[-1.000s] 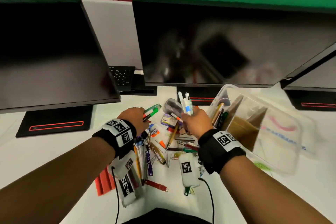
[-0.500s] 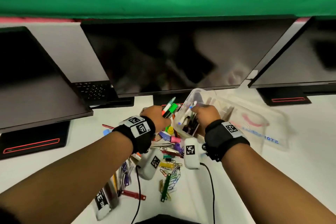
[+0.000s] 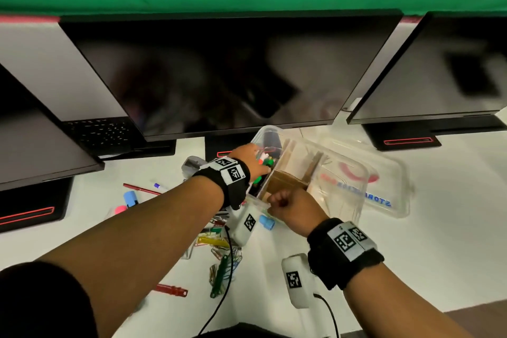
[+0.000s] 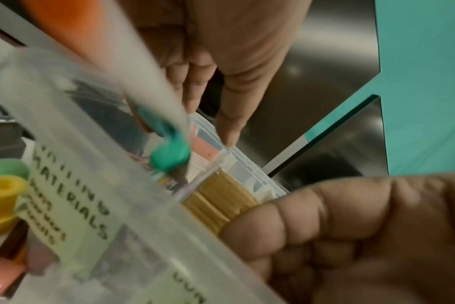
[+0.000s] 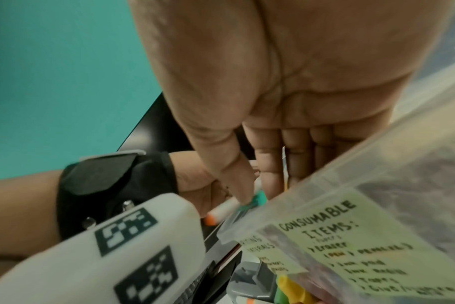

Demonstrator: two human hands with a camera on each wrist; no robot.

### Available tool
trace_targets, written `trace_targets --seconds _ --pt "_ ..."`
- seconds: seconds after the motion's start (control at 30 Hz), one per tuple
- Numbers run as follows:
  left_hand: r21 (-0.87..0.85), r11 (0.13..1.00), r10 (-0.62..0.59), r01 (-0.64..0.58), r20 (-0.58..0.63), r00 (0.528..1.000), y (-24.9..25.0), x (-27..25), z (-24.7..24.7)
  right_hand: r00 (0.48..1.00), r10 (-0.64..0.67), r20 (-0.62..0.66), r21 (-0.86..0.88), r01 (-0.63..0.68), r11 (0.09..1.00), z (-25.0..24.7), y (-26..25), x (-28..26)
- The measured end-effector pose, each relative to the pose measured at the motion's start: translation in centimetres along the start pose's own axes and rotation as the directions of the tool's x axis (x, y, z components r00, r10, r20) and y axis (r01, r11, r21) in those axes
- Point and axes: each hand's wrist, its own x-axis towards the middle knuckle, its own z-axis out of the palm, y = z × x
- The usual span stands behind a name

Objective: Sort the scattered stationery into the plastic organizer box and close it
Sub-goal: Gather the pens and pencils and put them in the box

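Note:
The clear plastic organizer box (image 3: 343,173) stands open on the white desk, split by cardboard dividers. Its lid (image 3: 384,192) lies behind it on the right. My left hand (image 3: 247,159) reaches into the leftmost compartment and holds the markers (image 3: 264,160). In the left wrist view, one white marker (image 4: 169,152) runs along the palm, green cap down inside the box (image 4: 91,185). My right hand (image 3: 290,206) grips the box's near rim with curled fingers. It shows as a fist (image 4: 351,236) over the edge. The marker's orange end (image 5: 213,218) shows under my left palm.
Loose stationery lies left of the box and in front of it: a red pen (image 3: 140,189), a blue-capped highlighter (image 3: 130,197), paper clips (image 3: 219,250), a green pen (image 3: 219,277), a red clip (image 3: 171,289). Three dark monitors (image 3: 233,77) wall off the back.
My left hand has carried the markers right and down into the box's left compartment. My right hand has come out of that compartment and now grips the near rim.

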Motion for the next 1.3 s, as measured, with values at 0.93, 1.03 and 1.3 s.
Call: trace_targets --seconds 0.93,1.03,1.3 --pt "0.180 0.965 -0.205 0.189 0.072 0.976 -19.6 -5.2 -2.6 0.985 0.034 -0.168 -0.640 -0.135 0.756 1.8 -2.4 1.1" --pt "0.223 0.965 -0.161 0.137 0.092 0.983 -17.8 -4.4 -1.5 0.985 0.023 -0.169 -0.642 -0.128 0.756 1.6 -1.7 0.8" --pt "0.200 0.975 -0.113 0.094 0.084 0.990 -16.0 -3.9 1.2 0.927 -0.156 -0.340 -0.539 -0.057 0.840 2.8 -3.9 0.7"
